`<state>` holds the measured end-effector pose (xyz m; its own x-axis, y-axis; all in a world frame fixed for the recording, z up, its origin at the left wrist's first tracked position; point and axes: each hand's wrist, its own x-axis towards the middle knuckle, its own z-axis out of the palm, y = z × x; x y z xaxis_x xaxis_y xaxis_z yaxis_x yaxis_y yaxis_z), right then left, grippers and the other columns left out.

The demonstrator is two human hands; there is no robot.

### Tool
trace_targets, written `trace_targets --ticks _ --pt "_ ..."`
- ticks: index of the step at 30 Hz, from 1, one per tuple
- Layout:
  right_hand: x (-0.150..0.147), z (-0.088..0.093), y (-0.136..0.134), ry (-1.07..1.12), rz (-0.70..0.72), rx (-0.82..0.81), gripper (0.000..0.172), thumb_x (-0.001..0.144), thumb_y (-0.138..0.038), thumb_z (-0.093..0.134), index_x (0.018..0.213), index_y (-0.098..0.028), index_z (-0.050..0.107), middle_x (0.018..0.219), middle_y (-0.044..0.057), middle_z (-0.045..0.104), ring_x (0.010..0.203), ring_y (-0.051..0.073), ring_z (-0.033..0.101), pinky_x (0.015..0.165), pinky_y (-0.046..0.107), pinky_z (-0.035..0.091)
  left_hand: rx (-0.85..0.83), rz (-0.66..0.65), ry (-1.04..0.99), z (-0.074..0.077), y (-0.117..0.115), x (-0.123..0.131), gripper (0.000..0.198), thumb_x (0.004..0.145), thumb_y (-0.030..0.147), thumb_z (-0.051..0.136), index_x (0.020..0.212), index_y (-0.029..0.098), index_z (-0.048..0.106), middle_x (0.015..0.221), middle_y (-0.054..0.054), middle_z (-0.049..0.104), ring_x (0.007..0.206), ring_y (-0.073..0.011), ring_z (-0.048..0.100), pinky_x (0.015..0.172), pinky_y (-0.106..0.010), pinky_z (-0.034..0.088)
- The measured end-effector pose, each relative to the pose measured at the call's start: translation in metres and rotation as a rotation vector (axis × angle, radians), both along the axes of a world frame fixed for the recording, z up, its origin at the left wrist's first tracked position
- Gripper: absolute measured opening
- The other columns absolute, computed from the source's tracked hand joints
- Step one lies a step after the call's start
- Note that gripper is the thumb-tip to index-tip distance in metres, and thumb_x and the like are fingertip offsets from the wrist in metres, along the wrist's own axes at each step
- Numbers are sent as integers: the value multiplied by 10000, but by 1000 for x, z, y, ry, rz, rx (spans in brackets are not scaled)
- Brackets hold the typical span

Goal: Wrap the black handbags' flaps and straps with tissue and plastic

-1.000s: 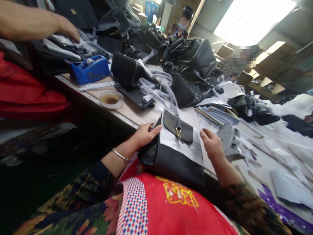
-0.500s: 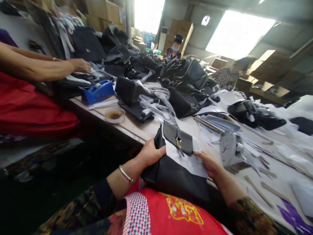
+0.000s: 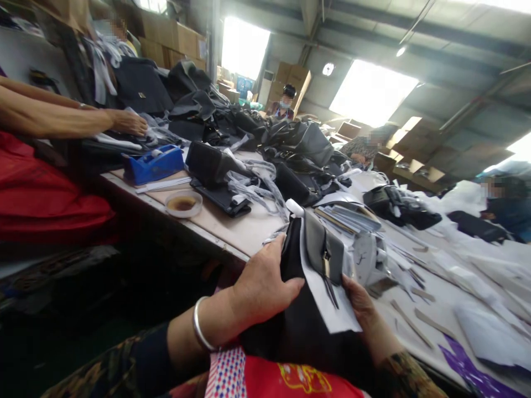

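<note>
A black handbag (image 3: 292, 254) is tilted at the table edge, close against my red apron. Its flap (image 3: 321, 243) carries a gold buckle and a thin strap, and a white paper sheet (image 3: 327, 309) lies beneath the flap. My left hand (image 3: 265, 284) is wrapped round the bag's left side, thumb across the front. On the right edge, my right hand (image 3: 360, 301) grips the bag by the flap and paper; some of its fingers are hidden behind. A white wrapped piece (image 3: 294, 208) sticks up at the bag's top.
A blue tape dispenser (image 3: 153, 165) and a tape roll (image 3: 183, 204) stand at the table's left edge. Black bags (image 3: 290, 132) are heaped behind. A white tape dispenser (image 3: 369, 257) and paper strips lie to the right. At left, a co-worker's hands (image 3: 128, 121) touch wrapped straps.
The bag has turned and tilted, its flap now slanting to the right. My left hand has come higher along its side. The view has shifted, showing more ceiling.
</note>
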<state>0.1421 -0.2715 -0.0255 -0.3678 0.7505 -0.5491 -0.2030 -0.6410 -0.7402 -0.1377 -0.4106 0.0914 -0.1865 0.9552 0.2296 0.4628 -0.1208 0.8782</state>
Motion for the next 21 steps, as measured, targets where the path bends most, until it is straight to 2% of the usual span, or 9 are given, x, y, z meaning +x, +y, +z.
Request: trace_targets --ticks 2,4,5,8,11,13,15,18,21 --pt "6 3 -1 26 -7 52 292 553 -315 895 798 -219 768 801 60 801 680 286 758 735 422 646 -31 -89 -43 10 1 1 478 744 300 736 1192 168 631 1139 -105 719 1026 -283 682 911 -400 560" --pt "12 5 0 22 -33 140 272 547 -326 892 766 -226 765 781 47 798 659 272 751 718 408 643 -57 -130 -55 20 -2 5 326 769 366 718 1039 189 670 982 -75 738 861 -259 697 745 -358 569" --pt "16 5 0 11 -55 194 265 538 -336 895 743 -233 762 759 38 794 635 260 743 693 390 642 -45 -133 -43 25 -4 8 302 780 394 708 1001 192 676 943 -73 737 823 -255 694 713 -351 559" --pt "25 10 0 -19 -131 317 266 497 -363 912 680 -259 749 663 5 767 541 222 701 578 329 622 63 -150 29 38 -13 18 322 781 401 708 1027 193 693 956 -84 737 845 -268 690 764 -367 544" --pt "29 22 -3 -9 -141 364 259 515 -390 905 676 -266 744 625 2 750 508 215 678 543 328 608 92 -233 25 41 -14 17 357 757 341 730 1084 201 704 976 -73 744 858 -267 688 774 -360 540" --pt "24 35 -7 14 -127 386 266 509 -364 908 685 -251 744 664 20 762 535 226 688 564 342 609 38 -278 -68 35 -8 9 271 763 285 717 1018 194 731 919 -55 750 820 -248 686 725 -329 540" --pt "15 51 -12 38 -126 404 304 493 -300 916 747 -233 763 747 38 783 605 237 715 614 346 613 -31 -314 -248 23 3 -4 188 764 240 721 939 178 754 885 -45 759 807 -232 688 702 -304 546" --pt "-5 74 -22 31 -115 425 434 486 -227 928 898 -216 790 854 54 801 709 247 745 702 351 612 -130 -357 -589 -1 18 -26 251 679 232 834 912 155 778 907 -53 779 805 -226 697 731 -316 577" --pt "-27 89 -32 -50 -50 448 422 508 -230 950 901 -193 799 853 68 800 722 249 746 722 361 604 -242 -297 -809 -28 24 -47 301 544 239 937 781 131 786 810 -73 780 706 -209 691 671 -313 589"
